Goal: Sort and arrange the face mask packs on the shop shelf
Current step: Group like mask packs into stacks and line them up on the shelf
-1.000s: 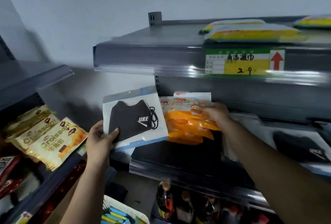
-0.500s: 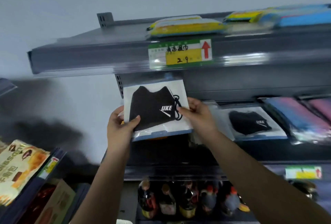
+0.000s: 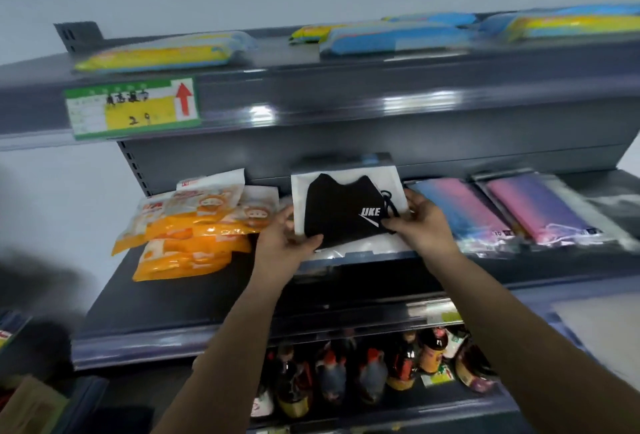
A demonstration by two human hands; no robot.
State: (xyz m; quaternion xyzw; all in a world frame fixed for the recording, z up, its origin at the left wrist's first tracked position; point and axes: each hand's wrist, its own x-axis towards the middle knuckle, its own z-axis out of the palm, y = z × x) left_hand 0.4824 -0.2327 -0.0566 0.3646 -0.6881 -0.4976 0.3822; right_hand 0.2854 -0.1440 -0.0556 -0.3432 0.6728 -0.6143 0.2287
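Note:
A black face mask pack [image 3: 341, 210] in a clear and white sleeve is held over the middle shelf [image 3: 194, 298], above another white pack lying there. My left hand [image 3: 282, 243] pinches its lower left corner with the thumb on the front. My right hand [image 3: 420, 222] grips its right edge. Orange face mask packs [image 3: 192, 229] lie in a loose pile to the left. Pink and blue mask packs [image 3: 502, 211] lie in a row to the right.
The top shelf carries yellow and blue packs [image 3: 162, 54] and a green and yellow price label [image 3: 133, 107] on its front rail. Bottles [image 3: 367, 371] stand on the shelf below. A neighbouring shelf edge shows at the far left.
The view swung right along the shelf. The black pack moved right past the orange pile, with my right hand now on its right edge. It sits lower, over the packs in the middle.

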